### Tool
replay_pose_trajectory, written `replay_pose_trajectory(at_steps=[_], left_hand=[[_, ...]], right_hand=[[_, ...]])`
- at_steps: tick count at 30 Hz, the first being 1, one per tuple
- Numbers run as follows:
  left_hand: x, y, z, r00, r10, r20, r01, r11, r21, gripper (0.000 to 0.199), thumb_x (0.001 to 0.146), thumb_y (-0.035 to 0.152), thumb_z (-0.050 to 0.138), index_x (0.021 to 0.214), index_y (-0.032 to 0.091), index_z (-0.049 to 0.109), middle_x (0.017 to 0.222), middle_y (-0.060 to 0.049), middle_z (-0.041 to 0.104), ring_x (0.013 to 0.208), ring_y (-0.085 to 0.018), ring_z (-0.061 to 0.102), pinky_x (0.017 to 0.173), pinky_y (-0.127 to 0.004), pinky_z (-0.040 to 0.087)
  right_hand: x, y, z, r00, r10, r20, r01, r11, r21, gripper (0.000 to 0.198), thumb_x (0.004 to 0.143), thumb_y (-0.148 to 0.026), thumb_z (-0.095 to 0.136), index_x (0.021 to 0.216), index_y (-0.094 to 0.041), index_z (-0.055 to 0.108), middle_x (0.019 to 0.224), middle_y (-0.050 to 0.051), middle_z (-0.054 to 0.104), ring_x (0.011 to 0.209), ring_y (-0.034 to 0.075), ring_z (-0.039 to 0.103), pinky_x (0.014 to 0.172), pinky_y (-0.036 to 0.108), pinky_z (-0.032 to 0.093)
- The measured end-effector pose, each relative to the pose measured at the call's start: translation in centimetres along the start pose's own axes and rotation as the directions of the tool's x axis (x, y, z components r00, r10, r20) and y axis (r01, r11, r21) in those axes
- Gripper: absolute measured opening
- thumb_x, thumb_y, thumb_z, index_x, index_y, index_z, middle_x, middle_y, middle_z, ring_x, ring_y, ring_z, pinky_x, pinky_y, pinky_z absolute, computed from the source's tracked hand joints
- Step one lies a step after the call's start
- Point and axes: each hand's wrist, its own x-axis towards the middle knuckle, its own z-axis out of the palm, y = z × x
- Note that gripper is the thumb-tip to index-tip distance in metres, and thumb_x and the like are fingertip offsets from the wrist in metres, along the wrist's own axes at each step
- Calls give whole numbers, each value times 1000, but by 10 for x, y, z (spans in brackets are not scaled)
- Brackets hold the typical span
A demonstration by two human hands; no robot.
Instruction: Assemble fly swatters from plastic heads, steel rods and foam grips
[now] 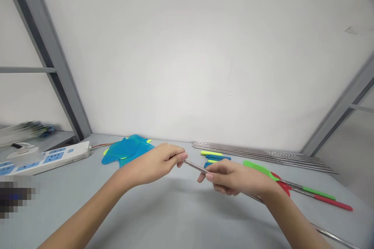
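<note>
A thin metal rod (196, 167) slants across the middle, above the grey table, held in both hands. My left hand (162, 163) pinches its upper left end between thumb and fingers. Further along, my right hand (233, 178) is closed around the shaft. From there the rod passes behind my right forearm and runs to the lower right corner. Whether anything small sits in the left fingertips is hidden. Just behind my right hand lie several blue and yellow handle sleeves (212, 153). Left of my left hand is a pile of blue fly swatter heads (124, 151), with yellow edges showing beneath.
Several metal rods (263, 155) lie along the wall at the back right. A green fly swatter (318, 193) and a red fly swatter (333, 201) rest at the right. A white power strip (66, 156) occupies the left, near a grey frame post (58, 54).
</note>
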Motion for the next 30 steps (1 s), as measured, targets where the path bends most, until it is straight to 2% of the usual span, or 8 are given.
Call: replay_pose_trajectory(at_steps=[7,13,17,25,30], left_hand=[[-5,2,-2,999,-48,16,48,998,-47,41,78,48,21,69,23,52,69,2,49,68,-13,44,57,-21,32],[-8,2,-1,997,-9,74,12,999,-39,37,78,46,23,70,23,51,66,2,48,60,-12,43,53,-21,31],[-9,2,7,997,8,78,-8,1000,-6,35,80,44,22,68,23,48,67,2,48,63,-12,43,53,-21,30],[-5,8,21,990,140,19,-140,967,212,31,83,35,20,58,18,29,51,3,35,50,-11,35,47,-24,20],[-3,13,32,977,212,21,-212,957,196,28,83,29,21,58,18,27,48,3,32,46,-10,27,47,-24,20]], right_hand=[[-1,0,-2,1000,13,-6,-13,1000,-8,37,73,-51,38,92,-25,57,59,-3,36,51,6,29,46,19,24],[-5,-6,-6,1000,23,-7,-23,997,-67,38,73,-51,38,92,-24,58,61,-2,37,51,6,30,46,19,25],[-6,-6,-9,1000,23,2,-23,993,-116,36,74,-48,39,94,-23,57,59,-2,39,50,7,30,47,19,26],[-6,-3,-11,999,11,-31,-17,985,-172,32,75,-44,40,89,-23,60,60,-2,40,50,6,31,45,18,24],[-5,-3,-10,1000,0,10,1,989,-146,30,75,-40,43,89,-20,61,55,-3,36,47,5,28,43,18,23]])
